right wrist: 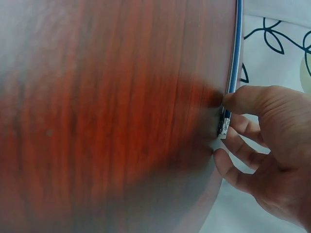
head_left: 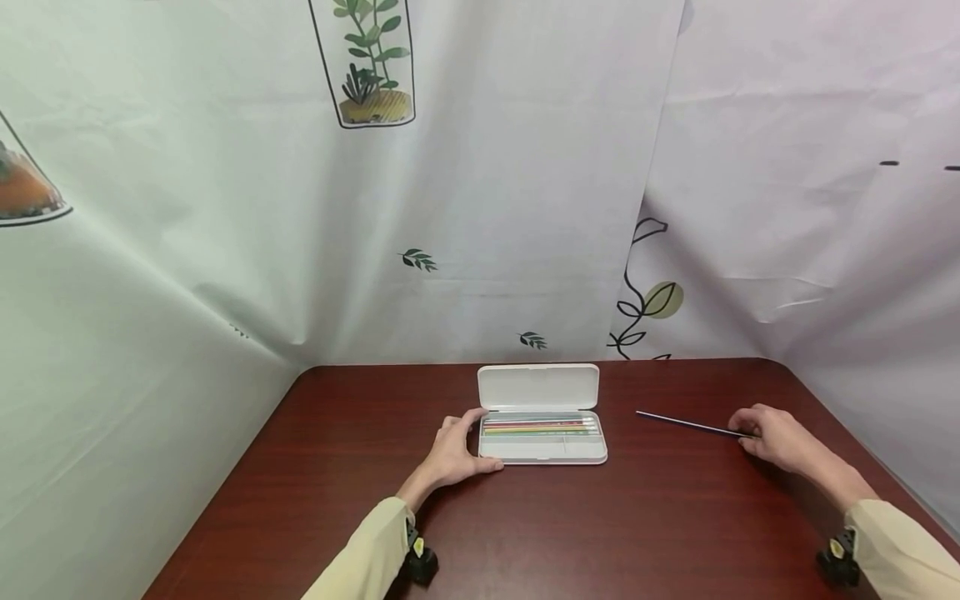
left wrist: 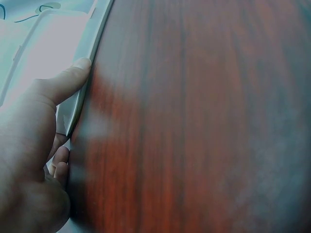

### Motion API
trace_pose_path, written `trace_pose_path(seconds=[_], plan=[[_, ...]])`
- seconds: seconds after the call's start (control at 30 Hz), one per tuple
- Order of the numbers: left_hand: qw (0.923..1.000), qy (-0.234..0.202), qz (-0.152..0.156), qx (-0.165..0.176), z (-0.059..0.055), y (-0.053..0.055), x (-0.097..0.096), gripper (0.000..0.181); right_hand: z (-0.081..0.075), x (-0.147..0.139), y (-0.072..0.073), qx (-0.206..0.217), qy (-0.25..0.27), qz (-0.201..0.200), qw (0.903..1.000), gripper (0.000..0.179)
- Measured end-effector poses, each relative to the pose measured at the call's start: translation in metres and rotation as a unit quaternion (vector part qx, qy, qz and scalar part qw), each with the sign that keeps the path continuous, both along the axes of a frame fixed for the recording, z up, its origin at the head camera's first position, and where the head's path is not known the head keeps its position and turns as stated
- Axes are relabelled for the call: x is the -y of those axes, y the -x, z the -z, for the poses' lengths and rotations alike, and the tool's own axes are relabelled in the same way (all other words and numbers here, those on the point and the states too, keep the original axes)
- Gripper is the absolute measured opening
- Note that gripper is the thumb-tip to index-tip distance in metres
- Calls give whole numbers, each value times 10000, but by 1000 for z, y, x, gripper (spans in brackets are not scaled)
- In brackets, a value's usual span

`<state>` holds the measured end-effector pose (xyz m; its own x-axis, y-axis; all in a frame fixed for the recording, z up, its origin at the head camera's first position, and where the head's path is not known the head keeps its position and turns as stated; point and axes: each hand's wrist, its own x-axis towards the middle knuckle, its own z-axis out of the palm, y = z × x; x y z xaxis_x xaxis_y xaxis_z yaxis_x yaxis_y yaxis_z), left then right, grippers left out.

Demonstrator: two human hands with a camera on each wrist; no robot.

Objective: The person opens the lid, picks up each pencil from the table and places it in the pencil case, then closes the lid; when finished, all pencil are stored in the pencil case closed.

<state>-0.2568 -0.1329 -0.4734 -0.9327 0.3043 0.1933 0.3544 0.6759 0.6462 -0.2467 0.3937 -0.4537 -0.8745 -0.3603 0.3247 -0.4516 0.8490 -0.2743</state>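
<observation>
A white pencil case point(head_left: 528, 458) lies on the table with its lid raised at the back. Several coloured pencils point(head_left: 536, 427) lie side by side in its rear compartment. My left hand point(head_left: 452, 454) grips the case's left end, thumb along the front edge and index finger at the back corner. In the left wrist view that thumb point(left wrist: 73, 80) presses on the rim. To the right of the case, my right hand point(head_left: 780, 437) pinches a dark blue pencil point(head_left: 678, 421) near its eraser end, the far end pointing left. The right wrist view shows its metal ferrule point(right wrist: 224, 125) below the thumb.
The dark red wooden table point(head_left: 637, 525) reaches back to a white cloth point(head_left: 525, 208) printed with plants, which hangs behind it and along both sides. Black wrist cameras sit at the left cuff point(head_left: 382, 529) and the right cuff point(head_left: 888, 533).
</observation>
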Motion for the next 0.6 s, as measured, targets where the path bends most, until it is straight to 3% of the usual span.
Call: trace_pose_path(seconds=[0.27, 0.6], plan=[[10000, 34, 0, 54, 1, 0, 0, 87, -3, 3, 1, 250, -92, -7, 9996, 23], [10000, 22, 13, 21, 1, 1, 0, 87, 4, 3, 3, -331, -203, -223, 9990, 30]])
